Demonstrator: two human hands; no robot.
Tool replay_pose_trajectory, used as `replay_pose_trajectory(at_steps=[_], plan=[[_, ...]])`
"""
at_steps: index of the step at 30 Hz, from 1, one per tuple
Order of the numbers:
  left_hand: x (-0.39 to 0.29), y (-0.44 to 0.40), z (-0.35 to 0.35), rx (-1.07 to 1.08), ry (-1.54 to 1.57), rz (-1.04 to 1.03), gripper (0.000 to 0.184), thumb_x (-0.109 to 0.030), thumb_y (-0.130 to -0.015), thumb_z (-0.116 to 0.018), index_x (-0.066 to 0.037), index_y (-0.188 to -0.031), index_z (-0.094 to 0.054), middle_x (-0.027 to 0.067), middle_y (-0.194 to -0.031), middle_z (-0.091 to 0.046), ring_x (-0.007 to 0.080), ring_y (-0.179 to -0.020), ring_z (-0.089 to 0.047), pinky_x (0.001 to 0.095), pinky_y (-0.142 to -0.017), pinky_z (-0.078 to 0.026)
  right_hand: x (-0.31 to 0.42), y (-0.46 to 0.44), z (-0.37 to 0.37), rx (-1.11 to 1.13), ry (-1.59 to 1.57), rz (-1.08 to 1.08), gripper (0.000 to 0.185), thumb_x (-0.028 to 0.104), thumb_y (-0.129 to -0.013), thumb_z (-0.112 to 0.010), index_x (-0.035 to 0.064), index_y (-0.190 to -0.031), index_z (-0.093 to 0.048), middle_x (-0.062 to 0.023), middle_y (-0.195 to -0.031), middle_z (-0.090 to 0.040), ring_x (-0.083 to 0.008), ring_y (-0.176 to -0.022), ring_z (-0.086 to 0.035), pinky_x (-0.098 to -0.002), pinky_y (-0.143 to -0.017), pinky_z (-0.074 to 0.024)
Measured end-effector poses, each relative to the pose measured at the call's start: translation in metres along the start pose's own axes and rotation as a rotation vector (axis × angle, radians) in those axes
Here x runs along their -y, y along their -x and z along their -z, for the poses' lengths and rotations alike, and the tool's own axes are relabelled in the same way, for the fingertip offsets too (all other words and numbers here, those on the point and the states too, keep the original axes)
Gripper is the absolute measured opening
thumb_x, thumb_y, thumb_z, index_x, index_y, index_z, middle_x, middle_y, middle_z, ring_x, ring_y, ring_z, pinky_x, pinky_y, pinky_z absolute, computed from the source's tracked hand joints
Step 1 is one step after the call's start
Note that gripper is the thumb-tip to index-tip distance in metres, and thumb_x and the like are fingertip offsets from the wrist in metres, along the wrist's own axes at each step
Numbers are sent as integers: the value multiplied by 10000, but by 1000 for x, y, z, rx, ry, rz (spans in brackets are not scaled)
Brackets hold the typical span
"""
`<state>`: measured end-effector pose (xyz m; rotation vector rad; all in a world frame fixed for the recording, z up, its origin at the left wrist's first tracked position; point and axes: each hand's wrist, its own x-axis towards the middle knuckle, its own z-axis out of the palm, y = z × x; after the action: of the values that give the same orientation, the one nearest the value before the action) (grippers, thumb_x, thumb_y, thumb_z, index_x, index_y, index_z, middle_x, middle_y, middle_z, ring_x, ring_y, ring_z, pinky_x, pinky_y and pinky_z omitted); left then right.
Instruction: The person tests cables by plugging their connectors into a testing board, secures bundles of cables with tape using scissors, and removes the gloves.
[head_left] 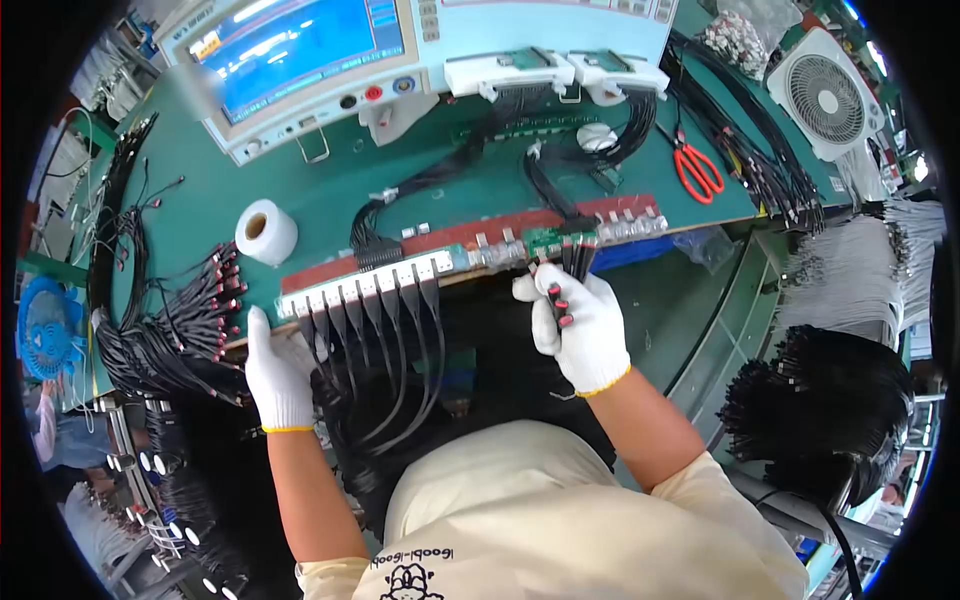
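Note:
My right hand [585, 335], in a white glove, is closed around a few short black cables [557, 305] with red ends. It is just below a small green circuit board [545, 238] on the fixture strip. My left hand [278, 375], also gloved, is at the bench edge by the left end of a white connector block [370, 284]. One of its digits points up, apart from the others, which are partly hidden beside the cables. Several flat black cables [405, 325] hang down from the block.
A tester with a blue screen [300, 50] stands at the back. On the green bench are a tape roll [266, 232], red-handled pliers [698, 174], a white fan [826, 95] and a cable bundle with red tips [195, 315]. More black cables [815, 410] hang at the right.

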<state>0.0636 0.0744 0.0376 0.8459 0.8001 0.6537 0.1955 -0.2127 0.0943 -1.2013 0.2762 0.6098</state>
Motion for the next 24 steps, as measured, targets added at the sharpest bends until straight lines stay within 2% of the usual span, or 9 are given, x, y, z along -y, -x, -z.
replay_pose_trajectory(at_steps=[4, 6, 8, 9, 13, 16, 19, 20, 24], plan=[[-3, 6, -8, -19, 1, 7, 397, -404, -930, -600, -29, -1062, -593, 38, -975, -634, 137, -844, -598, 245, -724, -463, -1, -3, -1, 4, -19, 50, 246, 205, -902, -583, -34, -852, -612, -30, -499, -483, -99, -346, -367, -244, -344, -239], [-1, -1, 9, -22, -163, -19, 402, -404, -934, -593, -19, -1051, -591, 45, -966, -628, 136, -824, -596, 252, -710, -464, -5, 0, -8, -17, -13, 97, 236, 194, -904, -576, -34, -856, -615, -30, -499, -483, -99, -351, -372, -243, -345, -237], [4, -2, 15, -6, -111, 30, 401, -390, -940, -588, -6, -1054, -587, 61, -973, -626, 150, -832, -605, 270, -717, -480, -3, 2, -10, -45, -7, 46, 239, 185, -903, -569, -45, -859, -618, -24, -498, -477, -95, -362, -384, -234, -350, -247], [3, -5, 11, 16, 35, 70, 396, -376, -943, -586, 3, -1062, -584, 73, -985, -626, 165, -849, -615, 285, -731, -496, -1, 1, -9, -23, 17, 34, 242, 187, -900, -572, -47, -860, -619, -23, -499, -477, -93, -366, -389, -231, -351, -250], [6, -2, 3, 16, -23, -84, 371, -347, -936, -604, -7, -1083, -583, 67, -1000, -631, 178, -880, -615, 276, -773, -492, 6, 2, -10, -40, 29, 1, 230, 184, -888, -585, -41, -849, -621, -23, -493, -472, -102, -387, -420, -235, -373, -294], [0, 3, 0, -13, -73, -20, 409, -398, -934, -588, -22, -1093, -585, 69, -988, -631, 177, -859, -618, 316, -733, -511, 6, 1, -3, 38, 66, 14, 220, 184, -897, -589, -35, -895, -620, -41, -540, -512, -115, -411, -459, -250, -391, -342], [-3, 8, -7, -15, -51, 49, 432, -435, -931, -578, -33, -1089, -586, 66, -972, -628, 178, -834, -619, 336, -707, -520, 1, 7, 0, -38, -14, 115, 227, 201, -915, -589, -21, -957, -613, -64, -633, -568, -130, -449, -499, -265, -400, -373], [-3, 7, -7, -19, -46, 52, 439, -447, -930, -575, -37, -1086, -586, 65, -965, -627, 179, -824, -619, 341, -699, -522, 1, 10, 4, -1, -67, 141, 215, 186, -927, -587, -21, -980, -567, -71, -720, -592, -121, -533, -557, -242, -431, -419], [-6, 13, -11, -50, -106, 22, 461, -466, -917, -588, -36, -1082, -588, 66, -960, -628, 179, -799, -615, 326, -682, -522, -10, 11, 11, -69, 25, 141, 288, 254, -946, -586, -32, -973, -605, -92, -755, -615, -144, -583, -611, -259, -455, -468]])
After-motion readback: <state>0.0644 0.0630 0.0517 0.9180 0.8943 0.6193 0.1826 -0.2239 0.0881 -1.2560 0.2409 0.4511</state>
